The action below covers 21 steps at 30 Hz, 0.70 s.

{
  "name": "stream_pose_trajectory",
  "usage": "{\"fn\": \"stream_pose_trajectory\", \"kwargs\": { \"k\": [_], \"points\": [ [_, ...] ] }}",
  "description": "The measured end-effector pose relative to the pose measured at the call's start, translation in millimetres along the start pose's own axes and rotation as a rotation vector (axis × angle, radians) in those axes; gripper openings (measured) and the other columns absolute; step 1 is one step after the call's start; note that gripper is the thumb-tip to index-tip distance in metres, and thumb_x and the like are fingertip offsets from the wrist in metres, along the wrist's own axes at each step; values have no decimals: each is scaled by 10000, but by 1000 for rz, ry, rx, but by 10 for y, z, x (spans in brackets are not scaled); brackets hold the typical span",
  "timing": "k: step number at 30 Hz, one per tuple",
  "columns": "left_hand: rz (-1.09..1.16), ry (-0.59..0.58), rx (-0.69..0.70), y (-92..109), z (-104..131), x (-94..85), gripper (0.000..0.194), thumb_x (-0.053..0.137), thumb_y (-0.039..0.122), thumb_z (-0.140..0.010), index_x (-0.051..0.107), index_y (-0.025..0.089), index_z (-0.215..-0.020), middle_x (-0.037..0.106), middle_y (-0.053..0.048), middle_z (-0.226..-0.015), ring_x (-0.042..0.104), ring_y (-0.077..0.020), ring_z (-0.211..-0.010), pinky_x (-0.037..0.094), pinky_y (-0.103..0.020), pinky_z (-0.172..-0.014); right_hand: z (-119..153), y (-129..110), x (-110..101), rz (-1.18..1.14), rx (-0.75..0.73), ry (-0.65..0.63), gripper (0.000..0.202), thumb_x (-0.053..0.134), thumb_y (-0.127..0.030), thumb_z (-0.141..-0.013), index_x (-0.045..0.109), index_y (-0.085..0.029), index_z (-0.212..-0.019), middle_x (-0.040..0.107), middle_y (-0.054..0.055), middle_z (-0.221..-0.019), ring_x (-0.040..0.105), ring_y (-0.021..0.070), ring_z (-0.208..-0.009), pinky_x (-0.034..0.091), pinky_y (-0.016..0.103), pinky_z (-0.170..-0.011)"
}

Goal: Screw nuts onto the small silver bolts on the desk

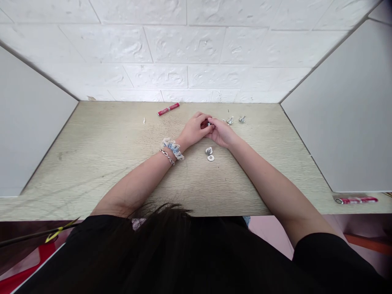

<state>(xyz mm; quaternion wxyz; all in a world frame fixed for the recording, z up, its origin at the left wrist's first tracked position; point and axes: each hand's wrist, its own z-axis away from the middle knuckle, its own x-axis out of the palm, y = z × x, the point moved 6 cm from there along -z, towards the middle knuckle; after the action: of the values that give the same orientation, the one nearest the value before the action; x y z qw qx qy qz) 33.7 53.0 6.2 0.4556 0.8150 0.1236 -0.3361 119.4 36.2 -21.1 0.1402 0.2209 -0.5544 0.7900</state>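
My left hand (195,129) and my right hand (222,131) meet above the table, fingers closed together around a small shiny metal fastener (209,124). Most of that piece is hidden by the fingertips, so its exact shape cannot be made out. Nearer to me, below the hands, a bolt with a washer (208,150) stands on the tabletop, and a loose flat washer (211,158) lies touching or just beside it. To the right of my right hand are another bolt with a washer (230,121) and a similar one (242,119), with something small partly hidden next to the fingers.
A red tube-like stick (168,109) lies near the back wall (202,77), with a small white scrap (144,121) left of it. Another red stick (357,200) rests at the front right edge. Grey panels flank the wooden tabletop (101,139) on both sides.
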Motion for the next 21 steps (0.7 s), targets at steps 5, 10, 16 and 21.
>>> {"fn": "stream_pose_trajectory", "kwargs": {
  "k": [5,10,16,21],
  "points": [
    [-8,-5,-3,-8,1,6,284,557,209,-830,629,155,-1099,604,-63,-1051,566,-164,-999,454,-304,-948,5,-1,22,13,11,18,237,357,-130,-949,562,-143,-832,636,6,-754,605,84,-731,540,196,-664],
    [-7,-3,2,-12,-2,10,274,543,201,-831,628,161,-1089,604,-64,-1054,562,-167,-1001,452,-310,-946,-1,5,8,27,4,28,207,378,-134,-941,563,-151,-850,643,13,-788,610,92,-766,539,202,-674],
    [-7,-11,-7,-17,-7,12,278,541,185,-833,628,156,-1095,603,-66,-1053,561,-167,-996,447,-306,-948,-14,15,1,23,-6,16,197,378,-135,-936,561,-147,-865,642,19,-801,612,97,-781,540,212,-693],
    [12,-9,-5,-23,-4,5,280,531,191,-855,630,162,-1115,594,-68,-1092,560,-161,-1022,444,-304,-964,-21,14,-9,18,1,21,204,362,-128,-913,559,-140,-862,634,25,-778,604,110,-756,539,234,-683]
  ]
}}
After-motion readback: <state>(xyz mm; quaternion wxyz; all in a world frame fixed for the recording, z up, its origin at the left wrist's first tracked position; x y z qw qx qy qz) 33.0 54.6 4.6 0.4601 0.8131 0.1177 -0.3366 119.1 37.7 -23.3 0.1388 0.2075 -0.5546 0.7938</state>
